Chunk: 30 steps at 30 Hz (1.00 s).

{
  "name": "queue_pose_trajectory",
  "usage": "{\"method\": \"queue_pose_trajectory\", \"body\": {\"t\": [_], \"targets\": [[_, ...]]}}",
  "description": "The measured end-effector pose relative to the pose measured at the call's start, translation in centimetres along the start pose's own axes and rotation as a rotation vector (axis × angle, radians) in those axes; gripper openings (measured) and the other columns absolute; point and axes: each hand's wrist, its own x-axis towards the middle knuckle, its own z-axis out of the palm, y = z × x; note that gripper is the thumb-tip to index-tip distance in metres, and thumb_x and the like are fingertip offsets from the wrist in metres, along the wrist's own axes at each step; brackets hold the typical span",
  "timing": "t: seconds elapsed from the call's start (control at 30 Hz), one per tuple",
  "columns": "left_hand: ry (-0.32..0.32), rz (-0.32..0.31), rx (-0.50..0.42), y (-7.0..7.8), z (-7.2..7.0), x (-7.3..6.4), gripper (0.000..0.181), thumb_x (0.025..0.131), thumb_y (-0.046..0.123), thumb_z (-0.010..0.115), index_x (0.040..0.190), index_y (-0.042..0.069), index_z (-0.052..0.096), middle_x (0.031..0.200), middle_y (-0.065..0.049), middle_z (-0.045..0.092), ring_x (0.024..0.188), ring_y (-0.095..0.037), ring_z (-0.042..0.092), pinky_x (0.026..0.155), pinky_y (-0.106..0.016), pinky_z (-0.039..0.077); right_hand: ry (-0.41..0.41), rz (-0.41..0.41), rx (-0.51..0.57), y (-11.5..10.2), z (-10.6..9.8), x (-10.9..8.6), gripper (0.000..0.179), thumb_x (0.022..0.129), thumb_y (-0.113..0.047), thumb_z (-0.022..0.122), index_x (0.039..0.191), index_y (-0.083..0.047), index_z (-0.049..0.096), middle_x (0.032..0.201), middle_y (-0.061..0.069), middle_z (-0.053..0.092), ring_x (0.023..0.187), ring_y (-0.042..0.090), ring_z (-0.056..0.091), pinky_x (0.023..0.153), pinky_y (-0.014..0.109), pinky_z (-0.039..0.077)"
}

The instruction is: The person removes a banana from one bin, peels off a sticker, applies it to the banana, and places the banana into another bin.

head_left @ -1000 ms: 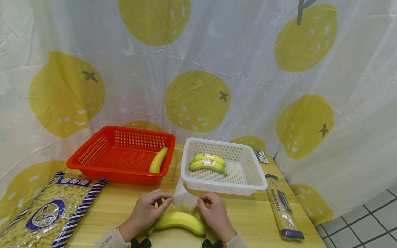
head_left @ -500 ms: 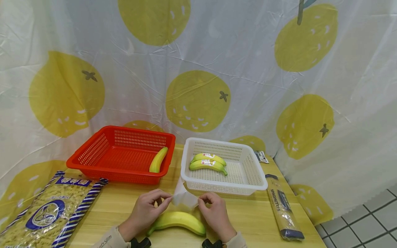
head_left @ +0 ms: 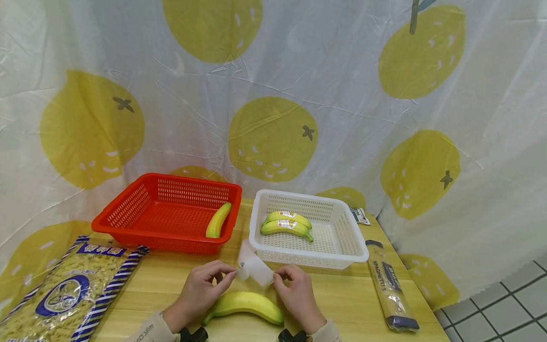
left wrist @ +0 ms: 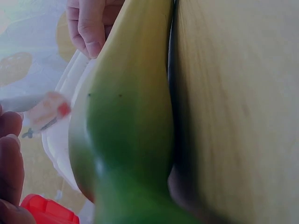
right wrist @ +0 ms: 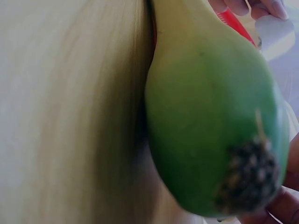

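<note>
My left hand [head_left: 202, 289] pinches a small sticker [head_left: 242, 273] between thumb and forefinger. In the left wrist view, a red mark shows on this sticker [left wrist: 53, 110]. My right hand [head_left: 297, 294] pinches the near right end of a whitish backing strip [head_left: 259, 270], whose other part runs back toward the white basket. The sticker stands at the strip's left edge. Just below both hands, a single banana [head_left: 245, 305] lies crosswise on the wooden table [head_left: 342, 304]; its bare green end [right wrist: 205, 107] fills much of the right wrist view.
A white basket [head_left: 309, 259] holds two bananas [head_left: 287, 227] bearing labels. Left of it, a red basket [head_left: 162, 237] holds one banana [head_left: 218, 221]. A pasta bag [head_left: 68, 289] lies at the left, a spaghetti pack [head_left: 389, 285] near the right table edge.
The backing strip has straightened and swung at its bend, and the sticker in my left fingers now stands out from it. Both hands have hardly moved.
</note>
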Motion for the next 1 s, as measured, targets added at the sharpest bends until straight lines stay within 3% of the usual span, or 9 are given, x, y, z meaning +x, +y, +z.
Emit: {"method": "queue_pose_trajectory", "body": {"t": [0.43,0.73,0.9,1.0], "targets": [[-0.017,-0.012,-0.044,-0.06,0.10,-0.09,0.016,0.087,-0.003,0.078,0.097,0.010,0.076,0.077,0.010,0.070,0.063,0.007,0.057,0.050,-0.014,0.045,0.006,-0.039,0.004,-0.27,-0.02,-0.03,0.016,0.085,-0.001,0.079,0.085,-0.016,0.075,0.085,-0.010,0.070,0.076,0.002,0.063,0.069,0.024,0.055],[-0.035,0.015,-0.112,-0.25,0.23,-0.14,0.025,0.086,-0.007,0.077,0.101,0.013,0.075,0.078,0.002,0.073,0.055,0.001,0.059,0.049,-0.013,0.046,-0.039,-0.005,0.051,-0.14,0.15,-0.10,0.011,0.086,-0.002,0.080,0.087,-0.013,0.079,0.088,-0.004,0.051,0.075,0.002,0.063,0.066,0.021,0.056],[-0.022,0.066,-0.112,-0.29,0.36,-0.09,0.032,0.082,-0.011,0.079,0.104,0.012,0.076,0.076,0.004,0.071,0.057,0.002,0.058,0.050,-0.013,0.046,-0.035,-0.002,0.002,-0.08,0.16,-0.03,0.009,0.086,-0.006,0.082,0.087,-0.014,0.080,0.080,-0.009,0.058,0.070,0.001,0.053,0.061,0.019,0.049],[-0.022,0.089,-0.111,-0.35,0.41,-0.07,0.033,0.080,-0.012,0.080,0.103,0.010,0.076,0.079,0.002,0.072,0.059,0.002,0.057,0.051,-0.013,0.046,-0.038,-0.020,-0.008,0.05,0.19,-0.05,0.008,0.087,-0.005,0.081,0.088,-0.013,0.080,0.080,-0.010,0.066,0.071,0.000,0.055,0.062,0.019,0.050]]}}
